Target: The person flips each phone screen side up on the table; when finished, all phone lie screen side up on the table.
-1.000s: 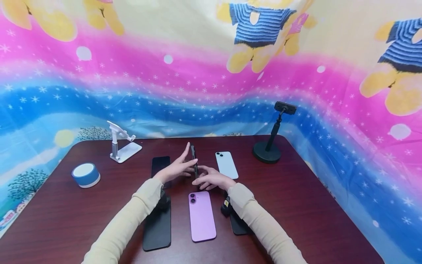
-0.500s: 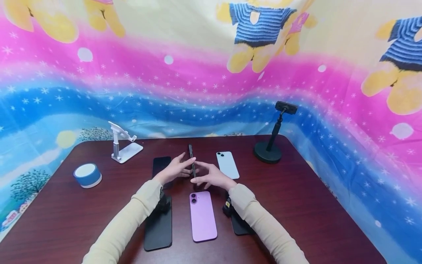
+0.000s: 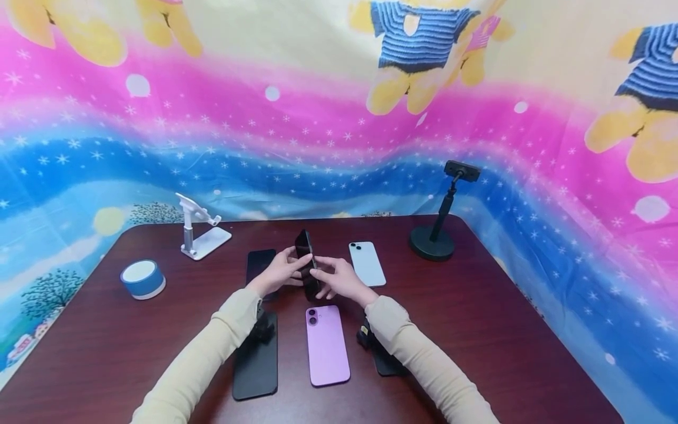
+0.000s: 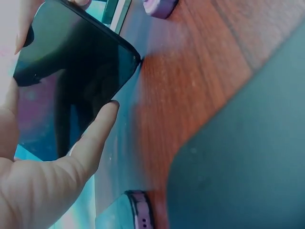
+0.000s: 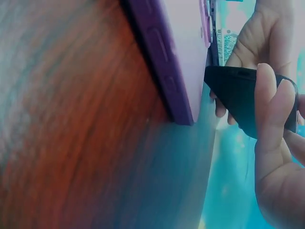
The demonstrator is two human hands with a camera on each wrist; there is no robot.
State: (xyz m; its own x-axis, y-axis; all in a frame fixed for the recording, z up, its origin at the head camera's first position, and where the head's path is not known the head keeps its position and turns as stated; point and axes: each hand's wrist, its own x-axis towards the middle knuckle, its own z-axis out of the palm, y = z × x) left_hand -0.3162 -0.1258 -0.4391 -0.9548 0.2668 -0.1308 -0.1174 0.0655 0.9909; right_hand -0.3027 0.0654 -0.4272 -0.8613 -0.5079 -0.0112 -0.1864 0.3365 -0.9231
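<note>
Both hands grip a black phone over the middle of the table, its long side tilted up and its glossy dark screen partly facing left. My left hand has the thumb at its near edge; in the left wrist view the thumb tip meets the rim of the phone. From the other side my right hand pinches the phone. In the right wrist view, fingers lie across the phone's dark back. Just in front lies a pink phone, camera side up.
A black phone lies behind the left hand, a pale phone behind the right. Dark phones lie beneath the wrists. A white phone stand, blue tape roll and black stand are farther out.
The held phone has turned from nearly edge-on so its dark screen shows. The right hand has shifted its fingers along the phone, and the left fingers have closed in on it.
</note>
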